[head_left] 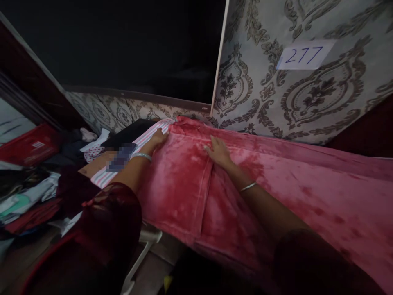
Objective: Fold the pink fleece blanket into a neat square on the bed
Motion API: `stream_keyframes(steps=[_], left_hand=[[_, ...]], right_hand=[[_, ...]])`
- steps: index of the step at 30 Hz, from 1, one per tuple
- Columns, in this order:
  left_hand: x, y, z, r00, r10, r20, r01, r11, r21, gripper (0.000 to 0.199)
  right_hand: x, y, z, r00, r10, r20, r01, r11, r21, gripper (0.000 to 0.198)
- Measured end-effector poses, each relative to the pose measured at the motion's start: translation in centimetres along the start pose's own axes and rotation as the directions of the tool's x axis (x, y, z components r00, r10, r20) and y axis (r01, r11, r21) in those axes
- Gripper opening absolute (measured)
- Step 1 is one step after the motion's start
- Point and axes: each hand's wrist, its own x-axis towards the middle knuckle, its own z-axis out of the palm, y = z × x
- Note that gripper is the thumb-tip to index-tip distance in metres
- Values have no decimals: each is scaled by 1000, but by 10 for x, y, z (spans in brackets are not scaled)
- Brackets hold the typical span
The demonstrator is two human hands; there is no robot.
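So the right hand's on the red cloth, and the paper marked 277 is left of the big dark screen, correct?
Not quite: in the head view, the paper is to the right of the screen. The right hand is indeed on the red cloth.

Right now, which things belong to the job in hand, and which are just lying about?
In the job, it seems:
- red cloth
- left hand, at its edge
- right hand, on it

Apparently just lying about:
- heaped clothes
- red container
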Motion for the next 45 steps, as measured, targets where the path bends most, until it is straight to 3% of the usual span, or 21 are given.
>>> stream_keyframes(steps=[3, 6, 9, 11, 17, 23, 26, 30, 33, 35, 41, 45], left_hand=[[-45, -6, -6, 979, 184, 92, -191, 979, 74, 73], [-103, -18, -1, 905, 349, 241, -394, 903, 170, 75], [-145, -31, 8, 899, 308, 311, -394, 879, 268, 73], [-155, -37, 13, 908, 288, 303, -377, 877, 297, 71], [-147, -36, 16, 909, 280, 308, -368, 888, 277, 70], [-158, -20, -9, 886, 237, 398, -350, 905, 241, 70], [-199, -4, -14, 865, 318, 388, -413, 891, 191, 63], [-276, 18, 3, 814, 449, 368, -523, 843, 128, 65], [-314, 18, 16, 824, 497, 274, -542, 831, 124, 58], [-322, 11, 15, 813, 529, 243, -558, 827, 68, 52], [-313, -12, -12, 701, 660, 270, -653, 747, -129, 53], [-308, -13, -18, 698, 660, 277, -659, 744, -112, 50]], right_hand=[[-40, -24, -4, 983, -168, 73, 173, 983, -65, 73], [-74, -37, 3, 962, -209, 177, 227, 970, -85, 80], [-92, -34, 16, 960, -177, 217, 204, 972, -112, 80], [-96, -28, 23, 964, -190, 187, 214, 969, -121, 78], [-99, -15, 24, 955, -242, 169, 262, 959, -107, 72], [-123, 12, 5, 933, -261, 249, 290, 953, -87, 62], [-140, 21, -7, 929, -255, 268, 283, 956, -73, 60], [-167, 23, -13, 896, -382, 225, 395, 919, -13, 57], [-185, 22, -12, 885, -395, 245, 410, 912, -7, 55], [-193, 21, -12, 896, -378, 232, 388, 922, 1, 58], [-211, 9, -9, 895, -438, 87, 419, 891, 176, 55], [-223, -5, -3, 941, -340, 1, 331, 917, 222, 34]])
